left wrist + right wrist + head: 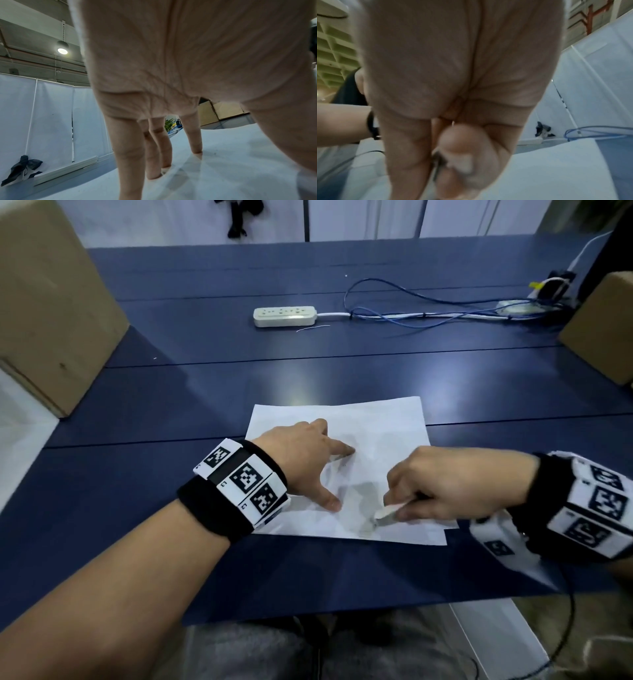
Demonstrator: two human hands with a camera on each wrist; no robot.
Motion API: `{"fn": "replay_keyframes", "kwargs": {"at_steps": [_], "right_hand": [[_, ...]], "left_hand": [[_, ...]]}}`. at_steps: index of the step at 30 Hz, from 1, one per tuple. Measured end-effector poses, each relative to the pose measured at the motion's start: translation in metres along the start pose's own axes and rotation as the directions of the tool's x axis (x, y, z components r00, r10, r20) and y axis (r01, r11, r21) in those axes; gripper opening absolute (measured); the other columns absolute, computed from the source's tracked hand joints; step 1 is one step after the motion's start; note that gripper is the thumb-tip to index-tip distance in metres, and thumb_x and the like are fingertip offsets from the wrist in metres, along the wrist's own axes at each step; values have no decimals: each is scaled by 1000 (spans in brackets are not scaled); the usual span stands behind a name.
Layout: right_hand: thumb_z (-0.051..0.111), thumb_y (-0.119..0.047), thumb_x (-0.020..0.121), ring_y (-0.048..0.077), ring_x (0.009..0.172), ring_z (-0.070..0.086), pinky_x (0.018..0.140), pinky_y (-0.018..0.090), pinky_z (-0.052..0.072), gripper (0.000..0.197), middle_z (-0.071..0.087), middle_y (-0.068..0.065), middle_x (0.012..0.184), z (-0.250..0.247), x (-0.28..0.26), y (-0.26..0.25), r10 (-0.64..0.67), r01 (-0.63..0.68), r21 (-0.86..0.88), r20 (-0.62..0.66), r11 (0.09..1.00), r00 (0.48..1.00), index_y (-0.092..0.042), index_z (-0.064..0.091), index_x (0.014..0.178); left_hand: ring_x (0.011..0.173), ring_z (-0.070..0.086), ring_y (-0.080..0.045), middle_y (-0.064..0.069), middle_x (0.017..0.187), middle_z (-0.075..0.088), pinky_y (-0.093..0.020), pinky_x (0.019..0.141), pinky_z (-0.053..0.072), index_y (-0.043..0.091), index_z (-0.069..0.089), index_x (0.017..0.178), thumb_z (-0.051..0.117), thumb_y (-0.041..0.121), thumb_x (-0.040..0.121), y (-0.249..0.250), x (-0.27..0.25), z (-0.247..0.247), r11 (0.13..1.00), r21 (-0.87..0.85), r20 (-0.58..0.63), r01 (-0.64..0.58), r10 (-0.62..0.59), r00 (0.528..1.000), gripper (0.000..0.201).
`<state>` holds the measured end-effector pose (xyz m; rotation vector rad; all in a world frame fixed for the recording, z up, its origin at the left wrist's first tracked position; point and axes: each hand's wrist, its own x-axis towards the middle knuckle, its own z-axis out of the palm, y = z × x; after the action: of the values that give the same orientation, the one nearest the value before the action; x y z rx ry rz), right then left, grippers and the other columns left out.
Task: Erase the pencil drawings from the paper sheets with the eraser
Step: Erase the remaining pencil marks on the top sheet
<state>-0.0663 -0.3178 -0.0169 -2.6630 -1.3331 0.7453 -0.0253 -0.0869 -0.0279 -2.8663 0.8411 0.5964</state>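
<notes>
While your left hand [301, 460] is pressing the paper [387, 419] flat with spread fingers, your right hand [445, 484] is pinching the eraser [387, 510], its tip touching the grey smudge [363, 494] just leftward.

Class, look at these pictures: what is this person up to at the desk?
A person sits at a blue table, rubbing pencil marks off paper. The left hand presses down on the top sheet with spread fingers to keep it from sliding. The right hand pinches a white eraser with its tip on the sheet. A grey smudge lies between the hands, so erasing is not finished. A second sheet's edge shows underneath at the right.
</notes>
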Motion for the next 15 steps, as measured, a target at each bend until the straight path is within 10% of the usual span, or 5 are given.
{"fn": "replay_keyframes", "kwargs": {"at_steps": [6,11,15], "right_hand": [[32,-68,85,29,77,57,68,44,53,64,63,9,76,-20,21,49,324,-367,-138,-262,920,909,-11,62,80],[59,-34,94,13,73,50,69,24,42,25,60,-1,81,-3,-2,3,62,-62,-26,-16,998,998,-12,66,84],[58,-39,94,19,78,55,75,37,50,28,64,0,81,-11,11,21,200,-207,-75,-95,975,975,-13,66,85]], "left_hand": [[115,47,-18,4,123,40,-42,85,52,50,27,147,67,76,66,2,-2,-1,1000,4,5,3,-3,1000,94],[115,47,-18,4,124,41,-42,86,51,50,27,148,68,77,65,0,-1,1,1000,-3,-3,2,-2,1000,96],[115,46,-19,3,124,40,-41,86,51,51,24,148,68,75,67,2,0,-1,1000,9,17,-2,2,1000,96]]}}
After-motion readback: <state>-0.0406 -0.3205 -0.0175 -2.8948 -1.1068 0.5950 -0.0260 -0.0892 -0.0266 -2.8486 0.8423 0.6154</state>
